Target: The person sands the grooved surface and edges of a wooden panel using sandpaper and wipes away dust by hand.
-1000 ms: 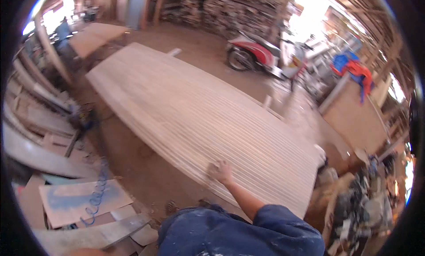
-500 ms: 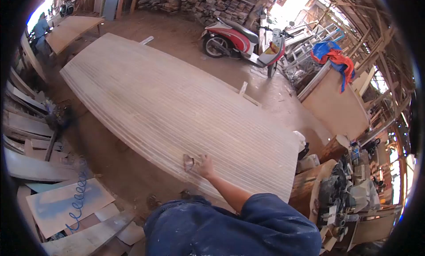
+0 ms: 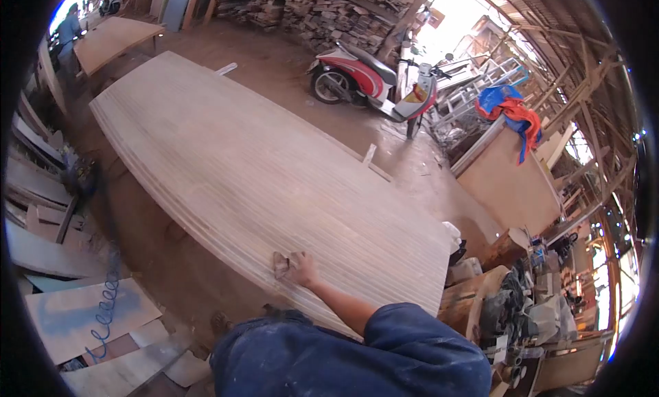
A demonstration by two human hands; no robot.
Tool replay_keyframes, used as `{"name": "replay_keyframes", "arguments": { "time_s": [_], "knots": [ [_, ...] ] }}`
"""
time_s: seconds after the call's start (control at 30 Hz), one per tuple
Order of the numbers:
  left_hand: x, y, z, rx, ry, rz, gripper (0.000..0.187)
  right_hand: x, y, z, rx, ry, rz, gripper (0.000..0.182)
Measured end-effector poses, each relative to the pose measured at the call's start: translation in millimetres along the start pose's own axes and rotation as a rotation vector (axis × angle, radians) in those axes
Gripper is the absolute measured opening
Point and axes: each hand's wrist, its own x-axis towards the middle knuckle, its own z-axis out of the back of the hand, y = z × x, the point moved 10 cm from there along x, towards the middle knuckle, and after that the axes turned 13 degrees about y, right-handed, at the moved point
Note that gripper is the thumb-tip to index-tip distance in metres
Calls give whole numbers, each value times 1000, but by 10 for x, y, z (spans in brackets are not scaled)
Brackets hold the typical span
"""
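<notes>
Red scooter (image 3: pixel 364 74), probably a lumber pile (image 3: pixel 336 16)

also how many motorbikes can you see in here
2: the red one past the board, near the wood pile, and a small dark one far back at top left. Others could be hidden in the clutter.

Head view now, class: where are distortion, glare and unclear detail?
Head view: the striped panel's near edge looks bowed, perhaps from wide-lens distortion; head view: glare washes out the opening at upper right; head view: the small brown piece at the right hand is too indistinct to identify.
</notes>
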Motion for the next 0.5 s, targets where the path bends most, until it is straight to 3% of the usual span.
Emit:
{"name": "replay_keyframes", "arguments": {
  "time_s": [0.07,0.17,0.33,0.43,0.5],
  "knots": [
    [0,0,23,2,6,6,31,59,-15,-142,-116,20,57,45],
    [-18,9,77,6,11,17,31,-47,531,281,-29,128,24,54],
    [-114,35,158,-10,-5,50,32,-12,448,16,25,161,11,56],
    [-170,61,243,-13,-19,77,32,-108,493,-20,79,80,79,51],
    [-193,73,279,-20,-25,90,32,-67,220,-217,234,4,2,50]
  ]
}}
